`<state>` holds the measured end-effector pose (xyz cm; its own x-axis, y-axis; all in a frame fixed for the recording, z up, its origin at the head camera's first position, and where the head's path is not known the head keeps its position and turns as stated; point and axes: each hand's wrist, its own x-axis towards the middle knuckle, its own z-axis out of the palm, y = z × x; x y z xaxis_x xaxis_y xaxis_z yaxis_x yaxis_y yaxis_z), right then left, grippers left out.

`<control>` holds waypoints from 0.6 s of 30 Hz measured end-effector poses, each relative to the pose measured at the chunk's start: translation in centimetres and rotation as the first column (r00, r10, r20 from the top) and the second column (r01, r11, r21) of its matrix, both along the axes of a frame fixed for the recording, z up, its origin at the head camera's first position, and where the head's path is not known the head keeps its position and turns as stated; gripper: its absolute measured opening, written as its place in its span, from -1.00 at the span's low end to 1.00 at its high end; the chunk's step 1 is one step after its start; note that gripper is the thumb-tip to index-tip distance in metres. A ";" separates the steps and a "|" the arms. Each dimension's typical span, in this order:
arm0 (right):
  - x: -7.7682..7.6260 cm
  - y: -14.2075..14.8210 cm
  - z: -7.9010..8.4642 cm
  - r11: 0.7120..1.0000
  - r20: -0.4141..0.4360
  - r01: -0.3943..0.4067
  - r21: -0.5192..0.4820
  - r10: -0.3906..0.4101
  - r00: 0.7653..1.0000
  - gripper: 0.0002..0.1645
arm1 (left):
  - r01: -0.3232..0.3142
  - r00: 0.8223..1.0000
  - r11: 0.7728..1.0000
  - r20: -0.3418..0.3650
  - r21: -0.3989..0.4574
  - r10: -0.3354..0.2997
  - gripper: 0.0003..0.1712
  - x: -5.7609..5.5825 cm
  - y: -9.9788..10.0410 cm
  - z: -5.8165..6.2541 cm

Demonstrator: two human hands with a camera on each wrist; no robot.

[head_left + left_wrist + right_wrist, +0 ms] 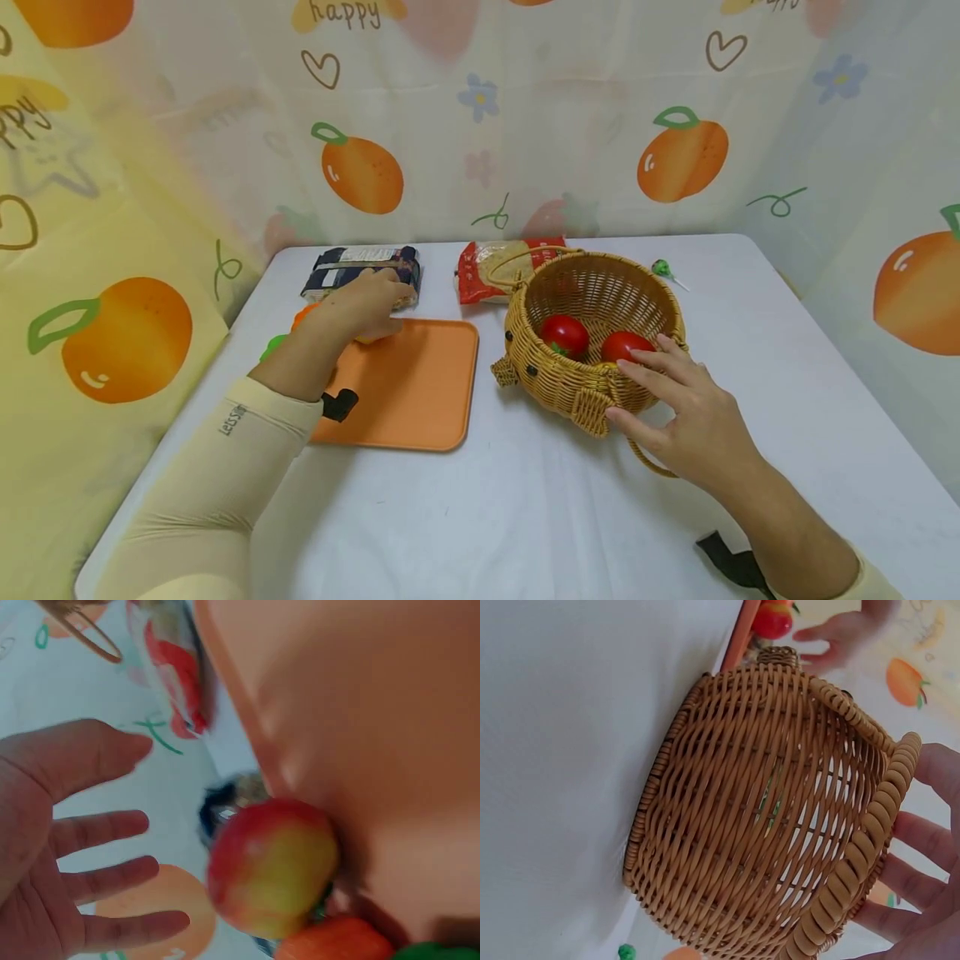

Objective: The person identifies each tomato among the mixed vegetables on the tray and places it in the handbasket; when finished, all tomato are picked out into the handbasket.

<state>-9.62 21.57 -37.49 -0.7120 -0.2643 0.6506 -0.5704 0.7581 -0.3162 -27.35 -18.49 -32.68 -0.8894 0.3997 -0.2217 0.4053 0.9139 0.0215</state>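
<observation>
Over the back left corner of an orange tray point(427, 400) is my left hand point(360, 304). In the left wrist view its fingers are spread and hold nothing, with a gap to a red-and-yellow apple point(274, 866) at the tray's edge. Beside the apple are an orange thing point(337, 941) and a green thing point(435, 951), both partly cut off. My right hand point(697, 417) is at the near right side of a wicker basket point(558, 392), its fingers extended at the rim. Inside the basket lie two red tomatoes point(566, 335), one partly behind the fingers.
Behind the tray lies a dark blue packet point(322, 271). A red-and-clear packet point(472, 279) sits behind the basket. At the back right is a small green-topped lollipop point(662, 268). The basket's handle point(870, 832) hangs down near the right hand. A printed curtain point(480, 158) stands behind the table.
</observation>
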 end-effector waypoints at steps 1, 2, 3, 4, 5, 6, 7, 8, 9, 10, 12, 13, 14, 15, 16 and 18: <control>0.0 0.0 0.0 1.000 0.000 0.000 0.000 0.000 1.000 -0.09 | -0.007 1.000 1.000 0.011 -0.023 0.008 -0.42 -0.1 -0.2 -0.2; 0.0 0.0 0.0 1.000 -0.001 -0.001 -0.001 0.001 1.000 -0.09 | -0.010 1.000 0.999 0.018 -0.042 0.011 -0.43 -0.1 -0.5 -0.3; 0.0 0.0 -0.1 1.000 -0.001 -0.001 -0.001 0.001 1.000 -0.09 | -0.014 1.000 0.999 0.026 -0.053 0.016 -0.44 -0.2 -0.7 -0.5; 0.0 0.0 -0.1 1.000 -0.003 -0.001 0.000 0.001 1.000 -0.09 | -0.020 0.999 0.998 0.031 -0.062 0.022 -0.44 -0.2 -0.9 -0.6; -0.1 0.0 0.0 1.000 -0.005 -0.001 0.000 0.001 1.000 -0.08 | -0.023 0.999 0.997 0.033 -0.072 0.026 -0.44 -0.3 -1.2 -0.8; -0.1 0.0 0.0 1.000 -0.006 -0.001 0.001 0.001 1.000 -0.08 | -0.026 0.999 0.996 0.034 -0.081 0.029 -0.44 -0.4 -1.4 -0.9; -0.1 0.0 0.0 1.000 -0.005 -0.001 0.001 0.001 1.000 -0.08 | -0.029 0.999 0.996 0.037 -0.085 0.032 -0.43 -0.5 -1.6 -1.0; -0.1 0.0 0.0 1.000 -0.003 0.000 0.002 0.001 1.000 -0.08 | -0.028 0.999 0.996 0.036 -0.088 0.031 -0.44 -0.5 -1.7 -1.1; 0.0 0.0 0.0 1.000 0.001 0.000 0.001 0.000 1.000 -0.09 | -0.031 0.999 0.995 0.038 -0.090 0.034 -0.46 -0.5 -1.9 -1.3; 0.0 0.1 0.0 1.000 0.005 -0.001 0.001 0.001 1.000 -0.10 | -0.032 0.999 0.995 0.039 -0.092 0.036 -0.48 -0.6 -2.0 -1.4; 0.0 0.1 0.0 1.000 0.014 0.000 0.001 0.000 1.000 -0.15 | -0.021 0.999 0.996 0.035 -0.092 0.024 -0.52 -0.6 -2.3 -1.6; 0.0 0.2 0.0 1.000 0.017 0.000 0.003 0.000 1.000 -0.17 | -0.017 0.999 0.996 0.034 -0.087 0.020 -0.55 -0.6 -2.4 -1.7; 0.0 0.2 0.0 1.000 0.020 0.001 0.004 -0.001 1.000 -0.20 | -0.012 0.999 0.997 0.031 -0.082 0.015 -0.57 -0.7 -2.5 -1.9; 0.0 0.2 0.0 1.000 0.023 0.002 0.005 -0.002 1.000 -0.23 | -0.011 0.999 0.997 0.030 -0.076 0.014 -0.58 -0.7 -2.5 -2.0; 0.1 0.2 0.0 1.000 0.023 0.003 0.006 -0.003 1.000 -0.25 | -0.010 0.999 0.998 0.030 -0.068 0.012 -0.57 -0.7 -2.6 -2.1; 0.1 0.2 -0.1 1.000 0.022 0.005 0.007 -0.005 1.000 -0.25 | -0.013 0.999 0.998 0.028 -0.059 0.015 -0.55 -0.7 -2.7 -2.3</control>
<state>-9.53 21.74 -37.54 -0.7275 -0.2654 0.6327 -0.5596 0.7630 -0.3235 -28.00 -21.21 -34.95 -0.8879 0.3726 -0.2698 0.3923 0.9196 -0.0208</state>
